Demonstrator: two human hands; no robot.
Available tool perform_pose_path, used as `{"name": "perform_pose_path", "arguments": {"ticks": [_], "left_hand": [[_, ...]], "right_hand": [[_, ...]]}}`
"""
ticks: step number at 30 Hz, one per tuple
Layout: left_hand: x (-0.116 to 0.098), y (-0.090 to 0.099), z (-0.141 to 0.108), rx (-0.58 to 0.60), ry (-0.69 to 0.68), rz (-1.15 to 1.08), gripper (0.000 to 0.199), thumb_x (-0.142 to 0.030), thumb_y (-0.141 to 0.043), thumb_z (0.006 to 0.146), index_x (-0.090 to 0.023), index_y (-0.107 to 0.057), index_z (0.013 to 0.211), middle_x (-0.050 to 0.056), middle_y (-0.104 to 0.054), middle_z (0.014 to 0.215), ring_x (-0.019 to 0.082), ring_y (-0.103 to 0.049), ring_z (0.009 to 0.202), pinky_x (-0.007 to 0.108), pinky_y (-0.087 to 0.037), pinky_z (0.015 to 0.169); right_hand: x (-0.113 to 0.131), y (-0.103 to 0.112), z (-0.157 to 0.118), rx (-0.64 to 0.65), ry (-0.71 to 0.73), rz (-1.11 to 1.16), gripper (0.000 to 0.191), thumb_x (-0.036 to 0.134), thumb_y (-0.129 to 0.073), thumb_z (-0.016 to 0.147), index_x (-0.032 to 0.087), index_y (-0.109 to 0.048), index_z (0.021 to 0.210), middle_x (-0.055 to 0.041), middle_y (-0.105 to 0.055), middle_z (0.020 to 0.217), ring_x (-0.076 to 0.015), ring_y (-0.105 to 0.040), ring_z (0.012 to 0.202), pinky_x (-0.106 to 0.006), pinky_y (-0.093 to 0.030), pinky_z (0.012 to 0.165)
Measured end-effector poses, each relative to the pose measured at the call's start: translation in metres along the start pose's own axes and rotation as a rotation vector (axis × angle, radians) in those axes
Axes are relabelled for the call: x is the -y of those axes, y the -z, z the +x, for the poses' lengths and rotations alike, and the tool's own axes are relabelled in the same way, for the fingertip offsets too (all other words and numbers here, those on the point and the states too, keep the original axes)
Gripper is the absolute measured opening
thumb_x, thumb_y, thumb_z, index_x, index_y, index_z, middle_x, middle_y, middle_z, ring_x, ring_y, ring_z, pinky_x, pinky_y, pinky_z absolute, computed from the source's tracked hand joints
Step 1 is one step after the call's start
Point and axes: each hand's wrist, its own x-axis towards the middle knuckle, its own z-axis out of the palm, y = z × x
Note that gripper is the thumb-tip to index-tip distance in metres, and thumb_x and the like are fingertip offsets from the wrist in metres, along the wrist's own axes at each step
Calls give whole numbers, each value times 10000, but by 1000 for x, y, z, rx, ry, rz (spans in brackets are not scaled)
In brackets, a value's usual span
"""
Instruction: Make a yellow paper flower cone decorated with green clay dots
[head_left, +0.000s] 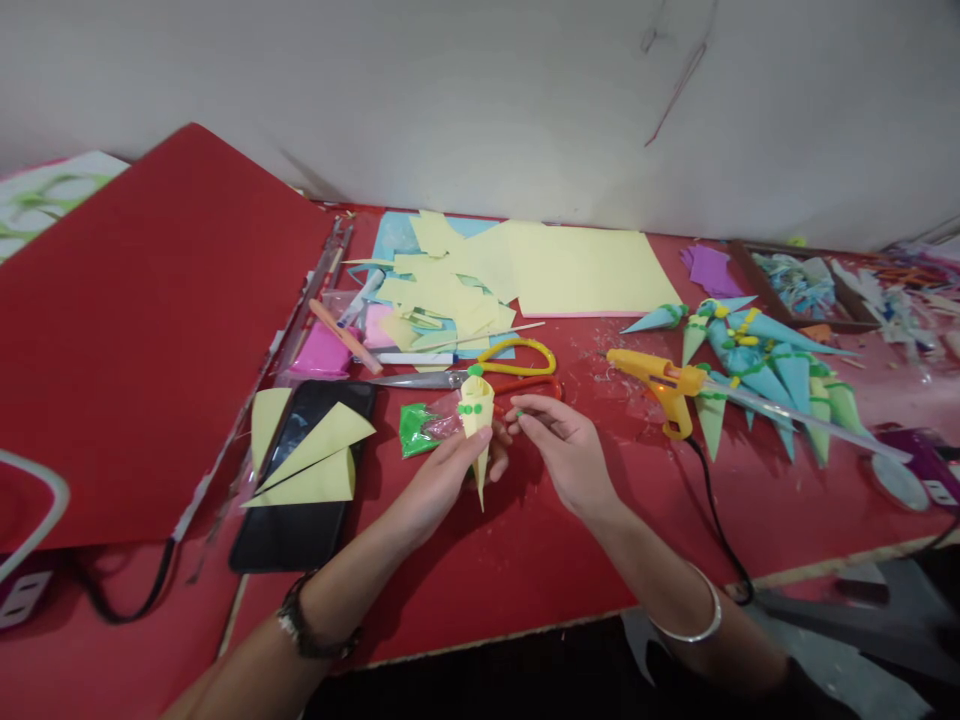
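Observation:
In my left hand (450,468) is a pale yellow paper cone (478,415), its narrow tip pointing down. Small green balls dot its front, and a larger green one shows at the top rim. My right hand (564,445) is just right of the cone, thumb and forefinger pinching a tiny green ball (519,413). Left of the cone lies an open packet of green clay (417,430). Behind my hands rest scissors (517,357) with yellow and red handles, partly hidden by the cone.
A yellow glue gun (660,378) with a long glue stick lies at right, before a pile of blue and green paper cones (772,370). Yellow paper pieces (311,460) lie on a black phone (289,540). Paper scraps (435,285) and a yellow sheet (592,270) lie behind.

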Motion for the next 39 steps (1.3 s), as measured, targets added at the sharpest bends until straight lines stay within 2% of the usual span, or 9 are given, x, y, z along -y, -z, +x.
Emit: {"name": "perform_pose_path", "arguments": {"ticks": [4, 8, 12, 15, 19, 24, 27, 32, 39], "left_hand": [[-1, 0, 0, 4, 10, 19, 292, -381, -374, 855, -164, -496, 704, -34, -461, 552, 100, -391, 542, 235, -298, 560], [-2, -1, 0, 2, 15, 32, 313, -393, -384, 847, -163, -490, 661, -32, -465, 556, 95, -385, 527, 237, -301, 558], [-2, -2, -1, 1, 24, 2, 291, -393, -397, 839, -166, -490, 682, -32, -473, 553, 96, -404, 536, 233, -313, 564], [-2, -3, -2, -3, 28, -3, 280, -385, -401, 838, -165, -493, 691, -30, -475, 544, 98, -414, 542, 230, -323, 566], [-2, -3, -1, 3, 32, 29, 303, -391, -382, 844, -164, -496, 679, -28, -475, 545, 102, -415, 546, 232, -328, 571], [-1, -2, -1, 19, 56, 62, 325, -413, -379, 837, -166, -489, 657, -29, -474, 559, 107, -414, 551, 246, -330, 592], [-1, -1, -1, 41, 47, 93, 346, -448, -376, 829, -169, -499, 666, -27, -480, 583, 119, -437, 590, 255, -343, 628], [-2, -1, -4, 124, 66, 233, 405, -522, -397, 794, -170, -478, 612, -20, -483, 614, 121, -434, 614, 257, -354, 637], [1, -2, -4, 186, 5, 209, 364, -512, -434, 795, -170, -478, 676, -23, -462, 625, 107, -416, 587, 241, -360, 581]], "right_hand": [[0, 1, 0, -10, -11, 40, 145, 200, -567, 759, 236, -666, 859, 13, -670, 768, -102, -619, 693, -258, -488, 717], [2, 1, 0, -12, 3, 50, 77, 222, -566, 760, 214, -640, 778, 26, -647, 658, -94, -595, 582, -243, -488, 613], [3, 2, 0, -55, 44, -48, 30, 196, -605, 719, 220, -624, 723, 55, -605, 593, -72, -543, 527, -204, -455, 543], [4, 2, 0, -67, 27, -85, 101, 191, -619, 706, 238, -653, 790, 41, -642, 676, -81, -574, 604, -210, -477, 601], [4, 1, -1, -42, 9, -56, 155, 207, -583, 742, 244, -662, 870, 11, -680, 791, -121, -630, 733, -275, -508, 719], [5, -1, -2, -34, 21, -62, 92, 208, -585, 733, 223, -648, 799, 18, -668, 699, -114, -626, 631, -261, -514, 644], [7, 0, -2, -56, 118, -166, 60, 198, -598, 720, 216, -627, 769, 21, -630, 673, -109, -590, 604, -252, -493, 601], [10, 0, -5, 27, 384, -373, 86, 167, -616, 719, 233, -650, 763, 7, -574, 746, -129, -547, 728, -271, -462, 649], [12, -2, -7, 40, 374, -376, 129, 168, -607, 736, 273, -655, 793, 3, -551, 774, -147, -527, 763, -292, -446, 661]]}}
